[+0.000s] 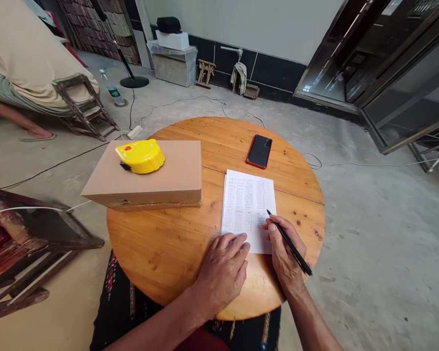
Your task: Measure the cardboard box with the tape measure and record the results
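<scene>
A person sits at a round wooden surface [168, 263], its varnished planks showing as a broad strip between a cardboard box [181, 168] and a thin stack of white paper [249, 195], and again from the paper to the curved right rim. The box's left corner juts past the edge.

The left grip [223, 270], palm down and released, rests its fingertips at the paper's lower left corner. The right grip [283, 258], close to the near right rim, grasps a black pen [298, 256] above the paper's right side; whether the tip touches the page cannot be told. The pen is slim and dark throughout, slanting up and left.

The paper's sheets sit slightly out of line, the top one covered in handwritten columns too small to read, with a white strip below. Beyond its upper right corner lies a red-cased smartphone [259, 151]; a yellow tape measure [146, 157] tops the box.
</scene>
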Motion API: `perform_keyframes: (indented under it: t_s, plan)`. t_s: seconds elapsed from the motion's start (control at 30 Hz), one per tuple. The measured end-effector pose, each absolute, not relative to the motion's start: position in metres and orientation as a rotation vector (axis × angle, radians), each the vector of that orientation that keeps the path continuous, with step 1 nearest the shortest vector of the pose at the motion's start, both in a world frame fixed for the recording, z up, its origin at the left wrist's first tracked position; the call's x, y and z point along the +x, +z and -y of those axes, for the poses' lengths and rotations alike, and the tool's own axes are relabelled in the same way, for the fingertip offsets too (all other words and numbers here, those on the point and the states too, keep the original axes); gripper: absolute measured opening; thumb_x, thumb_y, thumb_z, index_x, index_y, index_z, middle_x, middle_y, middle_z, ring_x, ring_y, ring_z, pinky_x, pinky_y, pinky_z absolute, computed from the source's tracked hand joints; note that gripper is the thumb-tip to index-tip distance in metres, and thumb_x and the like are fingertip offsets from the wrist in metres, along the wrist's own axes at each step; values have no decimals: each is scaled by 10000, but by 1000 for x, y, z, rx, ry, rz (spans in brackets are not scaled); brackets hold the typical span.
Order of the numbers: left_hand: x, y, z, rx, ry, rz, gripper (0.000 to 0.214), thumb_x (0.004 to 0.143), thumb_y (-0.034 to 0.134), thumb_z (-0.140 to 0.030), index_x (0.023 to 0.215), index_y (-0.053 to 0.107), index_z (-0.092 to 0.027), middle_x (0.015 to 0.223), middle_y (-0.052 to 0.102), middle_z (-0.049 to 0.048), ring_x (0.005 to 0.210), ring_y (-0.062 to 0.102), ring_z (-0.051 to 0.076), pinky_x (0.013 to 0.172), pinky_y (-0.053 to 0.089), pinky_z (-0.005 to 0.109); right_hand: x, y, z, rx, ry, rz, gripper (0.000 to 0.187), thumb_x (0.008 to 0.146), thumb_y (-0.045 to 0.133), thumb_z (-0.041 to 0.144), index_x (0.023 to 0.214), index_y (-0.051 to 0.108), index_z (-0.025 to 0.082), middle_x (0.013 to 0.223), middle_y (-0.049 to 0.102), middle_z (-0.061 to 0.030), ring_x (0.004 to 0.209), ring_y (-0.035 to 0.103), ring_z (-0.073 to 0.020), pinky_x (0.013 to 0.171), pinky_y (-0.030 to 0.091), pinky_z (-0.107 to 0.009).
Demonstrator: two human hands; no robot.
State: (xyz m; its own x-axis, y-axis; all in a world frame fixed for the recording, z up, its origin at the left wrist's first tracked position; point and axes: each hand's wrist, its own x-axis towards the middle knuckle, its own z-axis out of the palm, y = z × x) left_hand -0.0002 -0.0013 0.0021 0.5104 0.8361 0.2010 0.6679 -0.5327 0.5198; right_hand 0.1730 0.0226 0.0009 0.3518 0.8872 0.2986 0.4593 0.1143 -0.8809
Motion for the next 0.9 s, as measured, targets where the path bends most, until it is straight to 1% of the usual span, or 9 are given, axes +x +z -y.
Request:
perform_keyframes:
  t_s: [0.2,0.4,0.47,0.57,0.67,0.77,0.9]
  plan:
    - [-1,3,2,2370,646,-1238,328,889,511,-151,1210,561,-197,1351,561,37,1137,462,245,987,431,444,189,1,-8,-1639,537,1299,321,904,565,452,1114,646,224,1065,712,-85,982,672,-253,920,510,-437]
    - [-2,6,4,2408,656,-1252,257,884,526,-175,1134,585,-192,1311,579,43,1113,476,237,974,442,428,199,-2,17,-1764,534,1379,363,919,508,488,1139,634,228,1147,694,-92,1077,643,-282,960,483,-467]
    - [-2,7,5,2421,672,-1254,240,882,522,-165,1109,594,-193,1285,589,52,1100,487,233,961,450,422,197,-3,19,-1766,515,1358,389,922,496,501,1153,628,218,1131,702,-97,1092,636,-286,969,477,-475]
    - [-3,5,6,2435,709,-1255,237,867,528,-140,1086,602,-190,1258,599,58,1087,500,232,956,454,417,194,0,18,-1749,478,1262,418,917,493,518,1126,645,190,1078,720,-113,1099,634,-293,991,463,-493]
    - [-2,3,7,2463,735,-1259,231,852,544,-125,1066,607,-186,1241,604,60,1096,501,235,958,453,413,191,2,18,-1709,479,1178,424,898,515,526,1079,664,172,1080,717,-128,1088,640,-291,992,472,-485]
    - [-2,4,9,2509,749,-1275,199,855,548,-125,1033,613,-184,1203,615,66,1085,504,234,949,452,418,190,1,20,-1651,537,1153,436,893,530,517,1131,635,167,1070,718,-128,1003,678,-276,947,504,-465]
    - [-5,11,15,2561,698,-1296,168,854,565,-144,1006,619,-192,1169,628,69,1066,510,236,922,456,429,194,-7,22,-1611,535,1212,450,903,523,510,1174,609,162,1048,722,-130,966,686,-272,959,486,-479]
